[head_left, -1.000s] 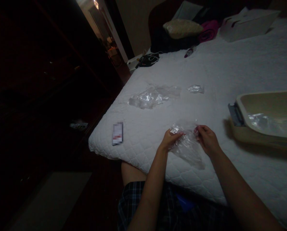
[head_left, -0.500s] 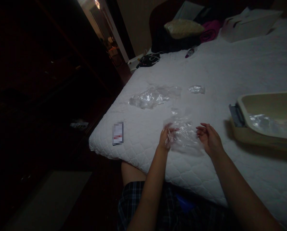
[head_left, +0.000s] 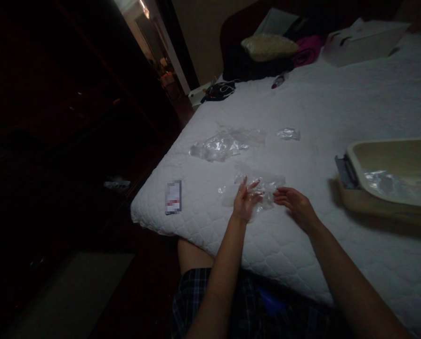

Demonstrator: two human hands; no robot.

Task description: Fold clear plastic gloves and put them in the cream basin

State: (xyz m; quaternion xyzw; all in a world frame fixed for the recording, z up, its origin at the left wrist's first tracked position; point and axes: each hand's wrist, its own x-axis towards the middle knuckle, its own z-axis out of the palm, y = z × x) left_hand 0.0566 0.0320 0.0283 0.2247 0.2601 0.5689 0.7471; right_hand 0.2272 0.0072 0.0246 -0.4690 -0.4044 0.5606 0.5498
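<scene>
A crumpled clear plastic bag (head_left: pixel 263 180) lies low over the white quilted bed cover, between my hands. My left hand (head_left: pixel 245 202) is at its near left side, palm turned inward and fingers spread against the film. At the bag's right edge is my right hand (head_left: pixel 297 207), its fingers stretched out towards the left, the tips at the plastic. Whether they touch it I cannot tell. Farther back lie a larger spread of clear plastic (head_left: pixel 221 143) and a small folded clear bag (head_left: pixel 288 134).
On the right stands a beige plastic bin (head_left: pixel 352 200) with a grey handle and clear plastic inside. A phone-like pixelated object (head_left: pixel 173 197) lies near the bed's left corner. At the back are a white box (head_left: pixel 359 49), a pillow-like bundle (head_left: pixel 269 47) and a small bottle (head_left: pixel 278 81).
The plastic bag has turned and spread to the left, lying behind my left hand now. My left hand's fingers have opened over it. My right hand has moved left towards it.
</scene>
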